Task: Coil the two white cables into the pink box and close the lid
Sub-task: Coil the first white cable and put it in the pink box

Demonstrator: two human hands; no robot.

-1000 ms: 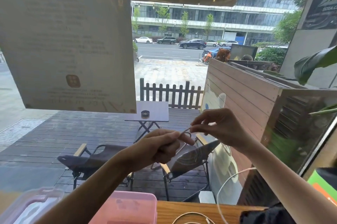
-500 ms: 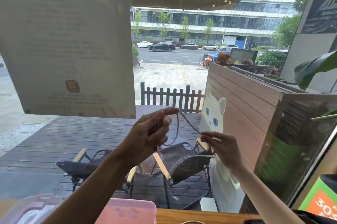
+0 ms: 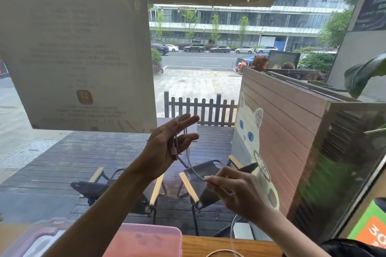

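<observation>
My left hand (image 3: 167, 146) is raised in front of the window, fingers spread, with the plug end of a white cable (image 3: 189, 160) lying across its palm and fingers. The cable runs down in a curve to my right hand (image 3: 231, 192), which pinches it lower and to the right, then drops toward the table. A second white cable (image 3: 223, 252) shows as a loop at the bottom edge. The pink box (image 3: 146, 242) sits on the wooden table (image 3: 211, 244) under my left forearm, and its translucent lid (image 3: 27, 242) lies open to the left.
A large window pane stands just behind the table, with a paper notice (image 3: 79, 47) stuck on its upper left. Outside are folding chairs, a fence and a wooden planter. A green and orange package (image 3: 371, 233) sits at the right edge.
My left hand has opened its fingers and turned palm up with the cable end across it. My right hand slid down and to the right along the cable, lengthening the span between the hands.
</observation>
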